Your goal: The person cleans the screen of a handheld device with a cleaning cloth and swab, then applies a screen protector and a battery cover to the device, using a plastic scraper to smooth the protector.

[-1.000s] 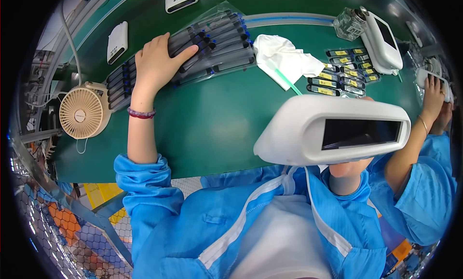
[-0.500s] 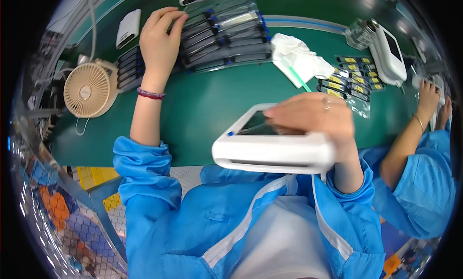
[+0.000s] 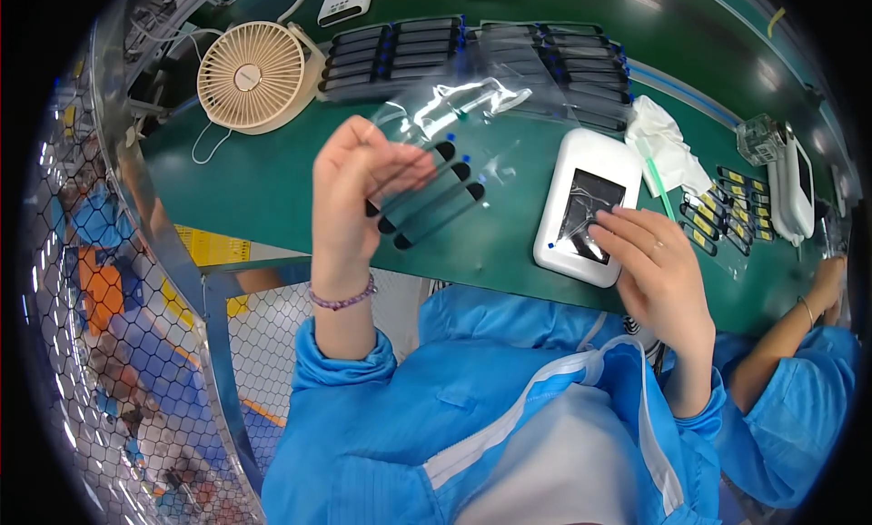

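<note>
My left hand (image 3: 350, 193) is closed on the edge of a clear plastic film sheet (image 3: 509, 94), raised above the table. Several see-through strips with black ends and small blue tabs (image 3: 431, 198) show on that sheet. A white handheld device (image 3: 559, 193) with a rounded body and a dark screen is near the table's front edge. Over the screen's lower right side lies my right hand (image 3: 663, 266), its fingers stretched out and apart. Whether the fingertips press on the screen or just hover, I cannot tell. A blue tab shows at the screen's lower left corner.
Sheets of black-framed strips (image 3: 400, 57) lie along the back, beside a beige fan (image 3: 254, 75). To the right are a crumpled white cloth (image 3: 668, 143), a green stick (image 3: 658, 184), yellow-labelled strips (image 3: 727, 212) and another white device (image 3: 792, 193). A co-worker's arm (image 3: 781, 343) is at far right.
My left hand came back from the sheets at the rear, bringing a film sheet. The white device went from being held tilted near my body to lower on the table, and my right hand's fingers spread over it.
</note>
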### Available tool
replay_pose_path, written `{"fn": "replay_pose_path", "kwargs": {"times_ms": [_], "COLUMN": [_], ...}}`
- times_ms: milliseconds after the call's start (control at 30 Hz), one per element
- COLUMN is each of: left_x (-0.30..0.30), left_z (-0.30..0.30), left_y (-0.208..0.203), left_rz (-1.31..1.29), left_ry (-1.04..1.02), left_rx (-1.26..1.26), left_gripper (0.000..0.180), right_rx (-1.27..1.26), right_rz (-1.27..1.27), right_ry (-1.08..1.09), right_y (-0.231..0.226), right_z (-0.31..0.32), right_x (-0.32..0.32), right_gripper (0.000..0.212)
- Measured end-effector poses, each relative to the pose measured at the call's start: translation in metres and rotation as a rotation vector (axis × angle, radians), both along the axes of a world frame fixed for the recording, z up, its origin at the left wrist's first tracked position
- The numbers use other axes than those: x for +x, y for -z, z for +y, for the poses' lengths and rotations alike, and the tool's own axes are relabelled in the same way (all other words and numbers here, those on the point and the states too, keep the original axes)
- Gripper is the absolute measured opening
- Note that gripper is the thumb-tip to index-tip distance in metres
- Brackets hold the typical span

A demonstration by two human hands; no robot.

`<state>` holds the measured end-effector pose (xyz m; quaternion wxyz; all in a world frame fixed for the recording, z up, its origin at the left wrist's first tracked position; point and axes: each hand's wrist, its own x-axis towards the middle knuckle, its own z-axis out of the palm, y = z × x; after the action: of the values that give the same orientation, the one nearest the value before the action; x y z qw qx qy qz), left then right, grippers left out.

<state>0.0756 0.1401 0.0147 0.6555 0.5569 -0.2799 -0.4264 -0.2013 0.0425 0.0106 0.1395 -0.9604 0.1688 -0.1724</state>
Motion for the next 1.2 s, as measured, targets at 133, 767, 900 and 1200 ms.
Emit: {"fn": "replay_pose_path", "kwargs": {"times_ms": [133,767,900,1200], "left_x": [-0.022,0.002,-0.005,-0.103], "left_z": [0.004,-0.006,-0.011,-0.003], "left_y": [0.008,0.048,0.050,0.048], "left_rz": [0.040,-0.193,-1.699,-1.073], "left_ry": [0.133,0.020,-0.397,0.531], "left_rx": [-0.009,0.339,0.237,0.050], "left_gripper": [0.011,0.021,0.042,0.091], "right_rx": [-0.093,-0.216,0.024,1.457], "right_rz": [-0.493,-0.645,-0.715,-1.353], "right_ry": [-0.013,-0.145,0.301,0.479], "right_y": [-0.006,0.046,0.047,0.070], "right_z": [0.023,0.048,0.048,0.035], "right_x": [0.063,0.100,0.058,0.008], "right_gripper": [0.030,0.016,0.014,0.011]}}
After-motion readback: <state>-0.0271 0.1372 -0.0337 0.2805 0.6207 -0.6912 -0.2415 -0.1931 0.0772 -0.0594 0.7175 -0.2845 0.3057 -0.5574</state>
